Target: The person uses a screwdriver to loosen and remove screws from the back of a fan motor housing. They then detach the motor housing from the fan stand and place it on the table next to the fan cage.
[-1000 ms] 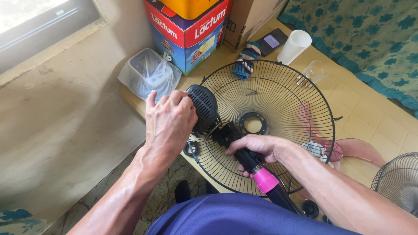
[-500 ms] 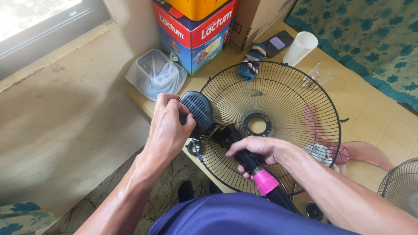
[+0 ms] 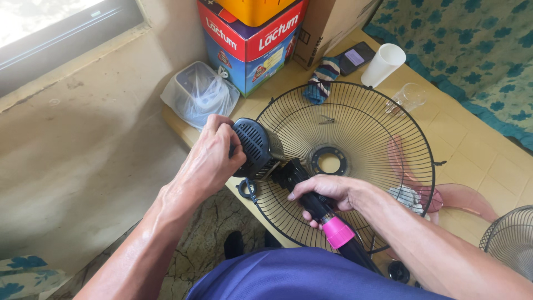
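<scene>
The left hand is clenched around the black slotted fan motor housing, fingers curled over its rounded back. The right hand grasps the black pole just below the housing, above a pink collar on that pole. The housing sits at the near left edge of a round black wire fan guard, which lies flat on the table.

The table has a pale yellow tiled top and stands against a rough, bare plaster wall, with a window sill above it at the upper left. At the back of the table are a red and blue carton and a brown cardboard box. A clear plastic tub in a bag sits at the table's left corner. Behind the guard lie a striped cloth, a dark phone, a white cup and a clear glass. A pink fan blade shows under the guard's right side, and a second wire guard peeks in at the right edge. A teal patterned cloth covers the far right. The floor below is cracked stone.
</scene>
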